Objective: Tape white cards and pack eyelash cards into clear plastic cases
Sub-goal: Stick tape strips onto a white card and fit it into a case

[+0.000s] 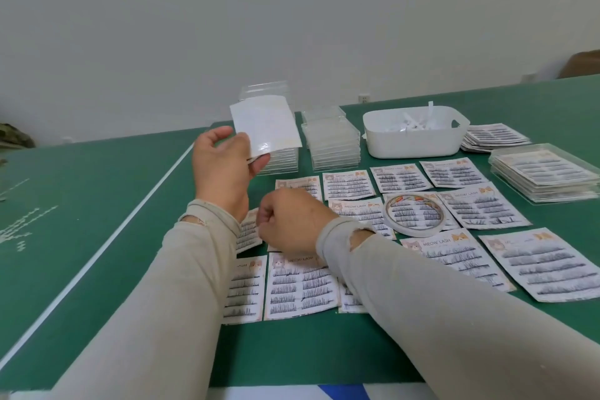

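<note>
Left hand (pixel 224 166) pinches the white card (pixel 264 127) up over the table's far edge, while the fisted right hand (pixel 292 221), contents hidden, hovers nearer the eyelash cards (pixel 300 286) below.

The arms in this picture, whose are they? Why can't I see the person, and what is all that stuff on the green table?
The camera sits on the person's head and looks down, so you see only their two arms in beige sleeves. The left hand holds up a white card, pinched in its fingers. The right hand is curled low over the table; whether it holds anything is hidden. Spread out are eyelash cards with little cats printed on them. A tape roll lies on some of them. Behind stand stacks of clear cases and a white bin of paper strips. At right are filled cases.
</note>
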The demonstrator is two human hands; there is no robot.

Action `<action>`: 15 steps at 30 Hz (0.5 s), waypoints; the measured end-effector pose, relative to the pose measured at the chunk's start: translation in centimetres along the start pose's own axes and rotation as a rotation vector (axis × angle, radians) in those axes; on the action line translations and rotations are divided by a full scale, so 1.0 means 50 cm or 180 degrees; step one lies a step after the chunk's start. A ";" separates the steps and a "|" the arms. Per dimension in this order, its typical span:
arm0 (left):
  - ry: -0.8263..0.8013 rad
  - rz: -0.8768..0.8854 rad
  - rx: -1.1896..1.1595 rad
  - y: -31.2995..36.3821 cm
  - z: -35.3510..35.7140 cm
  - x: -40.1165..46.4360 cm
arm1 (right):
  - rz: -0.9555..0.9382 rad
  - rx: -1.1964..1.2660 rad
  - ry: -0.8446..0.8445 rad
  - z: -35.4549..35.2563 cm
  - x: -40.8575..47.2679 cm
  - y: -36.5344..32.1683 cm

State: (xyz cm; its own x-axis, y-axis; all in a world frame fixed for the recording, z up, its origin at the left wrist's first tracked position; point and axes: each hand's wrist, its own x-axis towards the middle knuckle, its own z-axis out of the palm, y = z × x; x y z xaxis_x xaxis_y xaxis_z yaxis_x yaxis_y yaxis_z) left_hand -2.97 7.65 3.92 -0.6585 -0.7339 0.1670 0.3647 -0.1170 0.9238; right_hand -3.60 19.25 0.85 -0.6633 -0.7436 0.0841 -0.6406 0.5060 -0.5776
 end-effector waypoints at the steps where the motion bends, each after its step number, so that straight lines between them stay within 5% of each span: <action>1: -0.0100 -0.0008 -0.0004 -0.004 0.007 -0.007 | 0.0060 0.0088 0.0152 -0.009 -0.005 0.012; 8: -0.1067 -0.0261 0.0451 -0.052 0.052 -0.048 | 0.1286 0.2607 0.1506 -0.144 -0.065 0.138; 15: -0.1508 -0.0128 0.0849 -0.099 0.104 -0.077 | 0.0607 0.1194 0.1740 -0.168 -0.104 0.213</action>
State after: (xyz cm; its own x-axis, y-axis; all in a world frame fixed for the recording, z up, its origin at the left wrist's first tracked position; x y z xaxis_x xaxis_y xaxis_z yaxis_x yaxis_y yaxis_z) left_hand -5.64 14.54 0.51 -0.9155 -0.3431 0.2100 0.1941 0.0804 0.9777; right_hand -10.24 32.17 1.11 -0.9142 -0.2795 0.2935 -0.3813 0.3474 -0.8567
